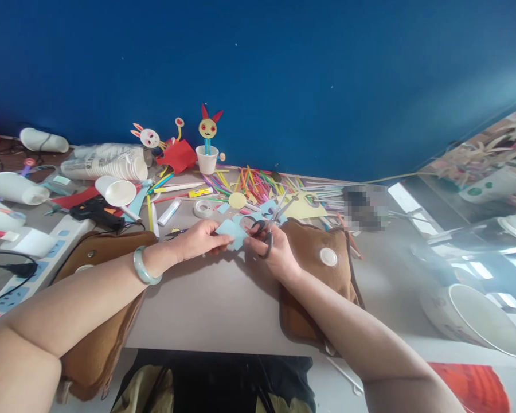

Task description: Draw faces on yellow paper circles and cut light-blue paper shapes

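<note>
Both our forearms angle inward above the table [206, 312]. Our left hand [204, 238], thumb over fingers, pinches light-blue paper [237, 230] held between our two hands; our right hand [279, 253], fingers curled around the black-handled scissors [260, 228], points the blades forward and to the right.

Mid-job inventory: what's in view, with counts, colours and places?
Paper: several pieces, mostly light blue, centre
Scissors: 1, dark-handled, centre
Straws: many, multicoloured, back centre
Rabbit-eared figures: 2, yellow-faced and white-faced, by wall
Tape roll: 1, white, centre
Cups: several, white, mostly left
Glue gun: 1, black, left
Power strip: 1, white-and-blue, left
Pouches: 2, brown, left and right
Bowl: 1, white, right
Table: 1, grey, centre
Wall: 1, blue, back
Small leftovers: unclear
Bracelet: 1, pale green, left wrist
Left hand: 1, bare, holding paper
Right hand: 1, bare, holding scissors
</note>
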